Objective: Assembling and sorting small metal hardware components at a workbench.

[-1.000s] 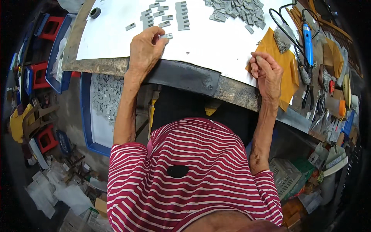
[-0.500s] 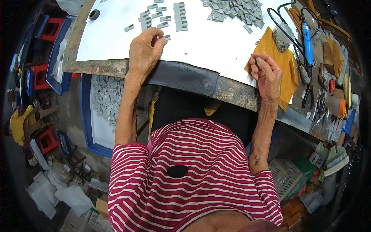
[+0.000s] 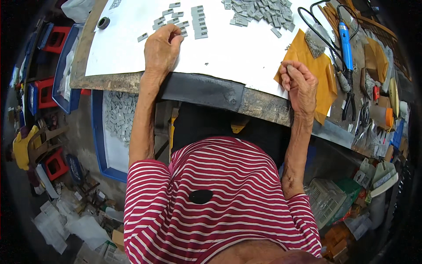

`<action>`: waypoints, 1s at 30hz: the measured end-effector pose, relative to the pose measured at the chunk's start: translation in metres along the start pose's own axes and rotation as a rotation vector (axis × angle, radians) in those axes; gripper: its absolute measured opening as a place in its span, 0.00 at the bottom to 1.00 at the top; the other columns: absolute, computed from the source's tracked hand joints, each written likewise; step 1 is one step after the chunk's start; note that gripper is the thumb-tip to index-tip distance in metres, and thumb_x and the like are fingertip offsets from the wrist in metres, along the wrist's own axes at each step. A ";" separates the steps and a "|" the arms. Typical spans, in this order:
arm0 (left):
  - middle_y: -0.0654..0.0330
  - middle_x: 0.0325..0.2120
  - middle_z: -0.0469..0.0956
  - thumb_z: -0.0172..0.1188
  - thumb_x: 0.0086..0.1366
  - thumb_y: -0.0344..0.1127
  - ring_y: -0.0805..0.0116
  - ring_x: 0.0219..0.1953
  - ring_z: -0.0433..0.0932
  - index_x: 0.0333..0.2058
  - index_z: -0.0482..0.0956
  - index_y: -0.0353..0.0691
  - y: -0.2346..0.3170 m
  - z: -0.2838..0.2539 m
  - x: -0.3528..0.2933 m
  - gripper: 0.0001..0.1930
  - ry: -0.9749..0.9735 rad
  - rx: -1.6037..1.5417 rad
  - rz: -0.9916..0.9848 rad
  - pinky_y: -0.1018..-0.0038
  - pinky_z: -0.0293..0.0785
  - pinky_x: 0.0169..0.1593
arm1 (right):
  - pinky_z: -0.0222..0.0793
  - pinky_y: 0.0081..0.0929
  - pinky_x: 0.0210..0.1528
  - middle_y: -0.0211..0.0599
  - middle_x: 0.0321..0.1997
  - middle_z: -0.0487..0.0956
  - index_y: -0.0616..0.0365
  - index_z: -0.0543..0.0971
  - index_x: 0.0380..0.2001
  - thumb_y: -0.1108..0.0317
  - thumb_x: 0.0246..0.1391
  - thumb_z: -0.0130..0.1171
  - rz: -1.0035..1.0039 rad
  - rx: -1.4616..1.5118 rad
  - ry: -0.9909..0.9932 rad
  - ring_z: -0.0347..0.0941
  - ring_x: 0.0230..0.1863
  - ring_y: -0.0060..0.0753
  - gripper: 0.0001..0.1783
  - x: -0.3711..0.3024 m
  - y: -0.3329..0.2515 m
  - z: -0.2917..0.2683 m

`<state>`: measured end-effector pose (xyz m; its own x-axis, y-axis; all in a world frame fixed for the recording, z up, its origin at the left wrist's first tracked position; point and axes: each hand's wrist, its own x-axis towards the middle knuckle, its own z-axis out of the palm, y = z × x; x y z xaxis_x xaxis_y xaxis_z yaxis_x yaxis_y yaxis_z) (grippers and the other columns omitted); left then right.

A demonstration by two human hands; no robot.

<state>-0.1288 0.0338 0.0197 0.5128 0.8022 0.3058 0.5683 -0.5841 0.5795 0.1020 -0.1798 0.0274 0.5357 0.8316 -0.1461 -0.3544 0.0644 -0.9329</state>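
My left hand (image 3: 161, 49) is over the white sheet (image 3: 224, 48), fingers bent and thumb drawn toward the index finger. At its fingertips is a small grey rectangular block (image 3: 183, 33), partly covered by the hand. Several more of these blocks lie spread just beyond, and a neat column of blocks (image 3: 199, 24) stands to their right. My right hand (image 3: 302, 86) is curled at the table's near edge, thumb and index finger pinched together, beside a yellow-brown envelope (image 3: 327, 90). Anything inside that pinch is too small to make out.
A heap of grey blocks (image 3: 263, 15) lies at the far side. On the right are a blue-handled corded tool (image 3: 346, 44), a bag of small metal parts (image 3: 314, 44) and pliers (image 3: 349, 108). A black tape roll (image 3: 103, 23) lies left; below stands a blue tray (image 3: 100, 149) of blocks.
My left hand has moved a little away from me toward the spread blocks, with the grey block at its fingertips. My right hand keeps its pinch in nearly the same place. The view has shifted slightly.
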 end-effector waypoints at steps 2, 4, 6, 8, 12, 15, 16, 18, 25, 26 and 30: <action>0.55 0.22 0.77 0.58 0.51 0.31 0.63 0.24 0.76 0.28 0.76 0.37 -0.001 0.001 0.001 0.05 0.017 0.010 0.033 0.72 0.71 0.30 | 0.60 0.10 0.20 0.34 0.25 0.75 0.69 0.74 0.35 0.73 0.51 0.52 -0.001 -0.004 0.011 0.66 0.20 0.15 0.10 0.000 0.000 0.000; 0.55 0.23 0.77 0.57 0.51 0.30 0.62 0.24 0.76 0.27 0.75 0.36 0.000 0.002 0.002 0.05 0.037 0.038 0.059 0.71 0.71 0.30 | 0.60 0.10 0.20 0.34 0.25 0.75 0.69 0.75 0.34 0.73 0.51 0.52 -0.005 -0.012 0.004 0.66 0.20 0.15 0.09 -0.001 0.000 0.000; 0.55 0.23 0.77 0.57 0.51 0.29 0.62 0.24 0.76 0.27 0.75 0.36 0.006 0.001 0.001 0.05 0.054 0.014 0.090 0.72 0.71 0.30 | 0.59 0.10 0.20 0.34 0.25 0.75 0.69 0.75 0.34 0.74 0.51 0.52 0.009 0.003 0.016 0.65 0.20 0.14 0.09 -0.001 0.000 0.001; 0.55 0.23 0.76 0.57 0.51 0.27 0.63 0.23 0.76 0.27 0.75 0.35 0.017 0.000 0.002 0.04 0.099 -0.067 0.123 0.74 0.71 0.28 | 0.59 0.10 0.19 0.35 0.25 0.74 0.70 0.75 0.33 0.74 0.51 0.51 0.013 0.010 0.022 0.64 0.20 0.14 0.09 -0.001 0.001 0.003; 0.55 0.22 0.77 0.57 0.52 0.27 0.68 0.23 0.77 0.26 0.75 0.34 0.048 0.013 0.010 0.03 -0.008 -0.247 0.164 0.76 0.72 0.28 | 0.58 0.09 0.18 0.34 0.24 0.74 0.69 0.75 0.33 0.74 0.51 0.51 0.017 -0.032 0.048 0.64 0.18 0.14 0.09 0.000 0.002 0.002; 0.58 0.25 0.78 0.56 0.56 0.28 0.72 0.26 0.76 0.31 0.76 0.34 0.075 0.033 0.018 0.05 -0.116 -0.287 0.277 0.80 0.72 0.31 | 0.58 0.09 0.18 0.33 0.23 0.74 0.69 0.75 0.32 0.74 0.51 0.50 0.008 -0.059 0.053 0.64 0.17 0.14 0.08 0.000 0.001 0.003; 0.57 0.26 0.78 0.55 0.56 0.28 0.71 0.26 0.76 0.32 0.75 0.33 0.084 0.041 0.021 0.05 -0.137 -0.309 0.314 0.78 0.73 0.30 | 0.58 0.09 0.18 0.33 0.23 0.74 0.69 0.75 0.32 0.73 0.51 0.50 0.007 -0.090 0.054 0.64 0.17 0.14 0.09 0.000 0.001 0.003; 0.55 0.26 0.77 0.55 0.56 0.27 0.69 0.27 0.76 0.32 0.75 0.34 0.102 0.059 0.031 0.05 -0.218 -0.322 0.397 0.75 0.73 0.30 | 0.58 0.09 0.18 0.32 0.23 0.74 0.68 0.75 0.32 0.72 0.51 0.50 0.012 -0.110 0.065 0.63 0.17 0.14 0.09 -0.001 0.000 0.002; 0.53 0.28 0.72 0.54 0.53 0.25 0.53 0.30 0.73 0.34 0.75 0.39 0.124 0.113 0.055 0.08 -0.197 -0.133 0.604 0.64 0.70 0.34 | 0.57 0.09 0.17 0.31 0.22 0.73 0.69 0.75 0.31 0.72 0.51 0.51 0.018 -0.070 0.043 0.63 0.16 0.14 0.09 0.000 0.002 0.002; 0.53 0.28 0.72 0.54 0.53 0.25 0.53 0.30 0.73 0.34 0.75 0.39 0.125 0.118 0.055 0.08 -0.202 -0.140 0.611 0.64 0.70 0.34 | 0.57 0.09 0.17 0.31 0.21 0.73 0.69 0.75 0.31 0.72 0.51 0.51 0.009 -0.095 0.050 0.62 0.16 0.14 0.09 0.000 0.003 0.001; 0.53 0.27 0.70 0.53 0.53 0.26 0.52 0.31 0.72 0.35 0.74 0.41 0.122 0.128 0.056 0.09 -0.189 -0.048 0.609 0.62 0.69 0.34 | 0.57 0.10 0.18 0.31 0.20 0.73 0.69 0.75 0.30 0.72 0.50 0.51 0.010 -0.139 0.049 0.62 0.16 0.13 0.09 -0.001 0.001 0.002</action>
<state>0.0516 -0.0081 0.0111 0.8420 0.2898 0.4551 0.1118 -0.9189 0.3784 0.0992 -0.1797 0.0276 0.5706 0.8037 -0.1684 -0.2526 -0.0234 -0.9673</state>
